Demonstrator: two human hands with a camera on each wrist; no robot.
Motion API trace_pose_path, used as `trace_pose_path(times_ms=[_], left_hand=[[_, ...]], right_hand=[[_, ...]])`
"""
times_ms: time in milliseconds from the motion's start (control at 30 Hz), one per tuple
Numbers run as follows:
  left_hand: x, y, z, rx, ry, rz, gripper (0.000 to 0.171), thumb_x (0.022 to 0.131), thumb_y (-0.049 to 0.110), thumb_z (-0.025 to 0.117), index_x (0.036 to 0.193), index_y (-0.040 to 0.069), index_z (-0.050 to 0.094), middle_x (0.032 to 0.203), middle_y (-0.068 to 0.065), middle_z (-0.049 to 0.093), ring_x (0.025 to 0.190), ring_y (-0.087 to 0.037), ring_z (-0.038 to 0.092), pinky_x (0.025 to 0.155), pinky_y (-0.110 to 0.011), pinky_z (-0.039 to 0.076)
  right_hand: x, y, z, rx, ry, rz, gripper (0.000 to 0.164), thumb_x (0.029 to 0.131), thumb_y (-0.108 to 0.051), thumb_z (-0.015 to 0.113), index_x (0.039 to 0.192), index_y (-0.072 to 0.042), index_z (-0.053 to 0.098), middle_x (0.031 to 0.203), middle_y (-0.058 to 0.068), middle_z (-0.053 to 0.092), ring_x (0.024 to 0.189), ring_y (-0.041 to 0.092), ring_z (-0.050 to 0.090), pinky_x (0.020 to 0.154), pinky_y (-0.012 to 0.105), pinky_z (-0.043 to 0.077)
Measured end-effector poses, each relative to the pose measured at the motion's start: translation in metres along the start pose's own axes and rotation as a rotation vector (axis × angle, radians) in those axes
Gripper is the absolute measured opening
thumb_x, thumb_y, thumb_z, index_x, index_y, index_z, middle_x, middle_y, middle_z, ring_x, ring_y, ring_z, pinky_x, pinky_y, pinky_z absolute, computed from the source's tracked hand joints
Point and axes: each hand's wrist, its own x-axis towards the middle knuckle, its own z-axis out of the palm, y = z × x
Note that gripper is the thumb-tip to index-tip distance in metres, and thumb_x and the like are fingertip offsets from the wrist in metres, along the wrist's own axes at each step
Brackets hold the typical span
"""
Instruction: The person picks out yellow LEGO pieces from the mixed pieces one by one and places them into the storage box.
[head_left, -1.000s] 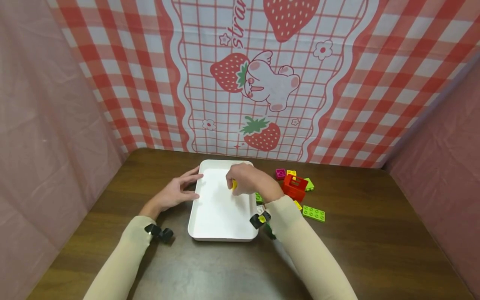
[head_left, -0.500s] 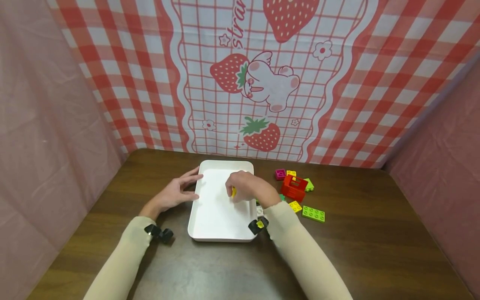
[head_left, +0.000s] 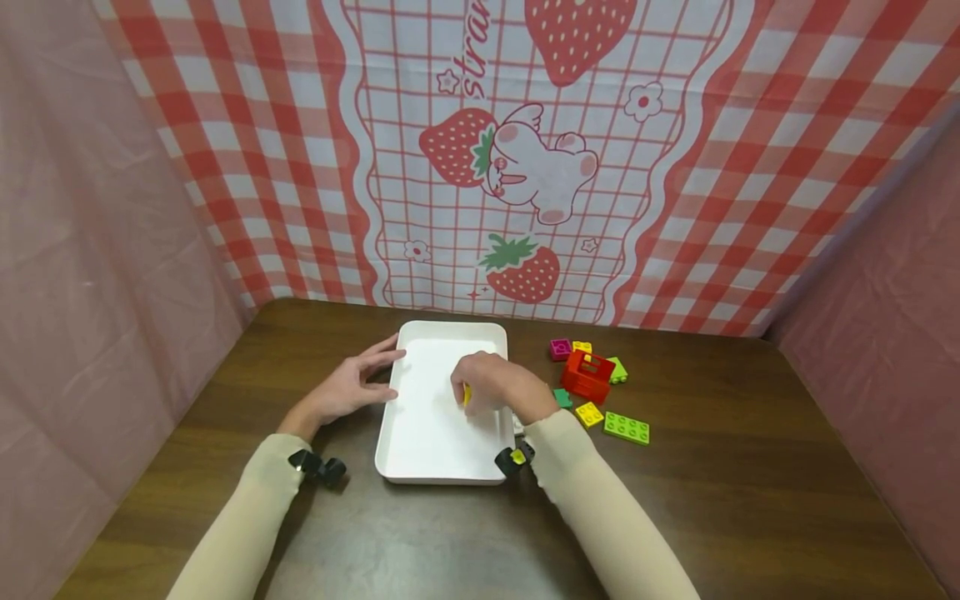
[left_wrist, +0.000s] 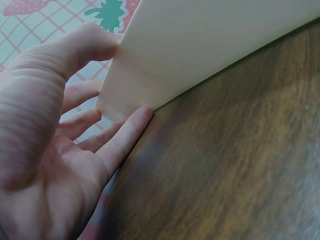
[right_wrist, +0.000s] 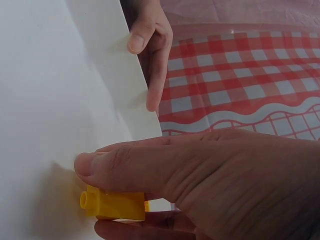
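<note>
A white rectangular tray (head_left: 423, 450) lies on the wooden table. My right hand (head_left: 483, 385) is over the tray's middle and pinches a small yellow toy building block (right_wrist: 119, 205) between thumb and fingers. One stud of the block points toward the tray floor, where a soft shadow falls. On the far side of the tray, my left hand (head_left: 347, 386) touches the left wall with extended fingers. Its fingertips (left_wrist: 145, 112) rest along the outer wall and rim in the left wrist view.
Right of the tray lie a red toy box with a handle (head_left: 587, 377), a magenta block (head_left: 560, 349), a lime plate (head_left: 627, 427), a yellow block (head_left: 588, 414) and a green piece (head_left: 562, 398). A strawberry-print cloth (head_left: 480, 208) hangs behind the table.
My right hand has moved slightly toward the near side over the tray, still pinching the yellow building block. More pieces show beside the right forearm. The left hand stays put.
</note>
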Motion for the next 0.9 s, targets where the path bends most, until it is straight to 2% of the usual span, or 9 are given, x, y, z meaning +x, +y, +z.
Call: trace_pose_path(times_ms=[367, 633, 900], left_hand=[[0.000, 0.000, 0.000, -0.011, -0.001, -0.007, 0.069, 0.086, 0.011, 0.078, 0.149, 0.008, 0.048, 0.170, -0.002, 0.017, 0.147, -0.030, 0.033, 0.104, -0.051, 0.048], [0.000, 0.001, 0.000, -0.009, -0.002, -0.005, 0.069, 0.087, 0.011, 0.078, 0.149, 0.008, 0.048, 0.170, -0.002, 0.017, 0.148, -0.030, 0.031, 0.104, -0.051, 0.048], [-0.001, 0.002, 0.001, -0.009, -0.001, -0.005, 0.069, 0.087, 0.010, 0.077, 0.149, 0.008, 0.048, 0.170, -0.002, 0.017, 0.148, -0.030, 0.032, 0.104, -0.051, 0.048]], right_hand=[[0.001, -0.001, 0.008, 0.022, -0.009, 0.031, 0.013, 0.083, -0.013, 0.081, 0.081, -0.021, 0.071, 0.091, -0.002, 0.066, 0.086, 0.021, 0.057, 0.072, 0.032, 0.057], [0.003, -0.001, 0.013, -0.013, 0.042, 0.005, 0.016, 0.080, -0.012, 0.083, 0.076, -0.019, 0.070, 0.090, -0.003, 0.067, 0.086, 0.019, 0.056, 0.074, 0.031, 0.054], [0.005, -0.002, 0.015, -0.046, 0.058, 0.018, 0.020, 0.079, -0.012, 0.083, 0.072, -0.021, 0.066, 0.091, -0.003, 0.066, 0.088, 0.019, 0.056, 0.078, 0.033, 0.053]])
